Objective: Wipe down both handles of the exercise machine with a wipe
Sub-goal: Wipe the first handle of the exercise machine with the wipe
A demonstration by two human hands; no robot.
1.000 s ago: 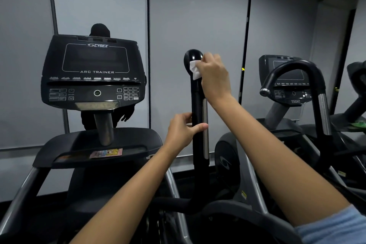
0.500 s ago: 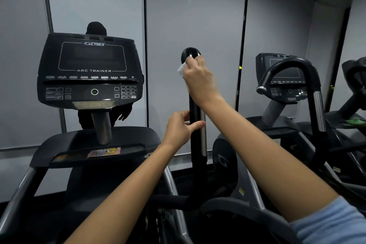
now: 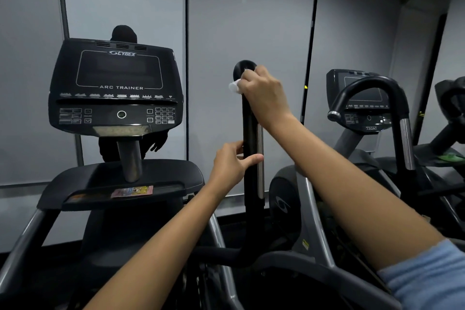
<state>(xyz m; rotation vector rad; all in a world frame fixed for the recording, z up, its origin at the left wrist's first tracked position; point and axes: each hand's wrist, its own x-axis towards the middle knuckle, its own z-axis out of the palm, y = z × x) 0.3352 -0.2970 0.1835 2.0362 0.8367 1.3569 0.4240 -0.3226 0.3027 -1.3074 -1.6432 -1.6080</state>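
Her right hand (image 3: 264, 94) grips the wipe (image 3: 234, 87) against the handle (image 3: 250, 133) top; below those fingers, her left hand (image 3: 230, 165) grips the shaft.

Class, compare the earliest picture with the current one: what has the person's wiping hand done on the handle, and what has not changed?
The right hand, pinching the white wipe, has swung round the top of the black upright handle: the wipe showed on the near face under the knob, and now pokes out on the handle's left side. The left hand keeps gripping the handle lower down.
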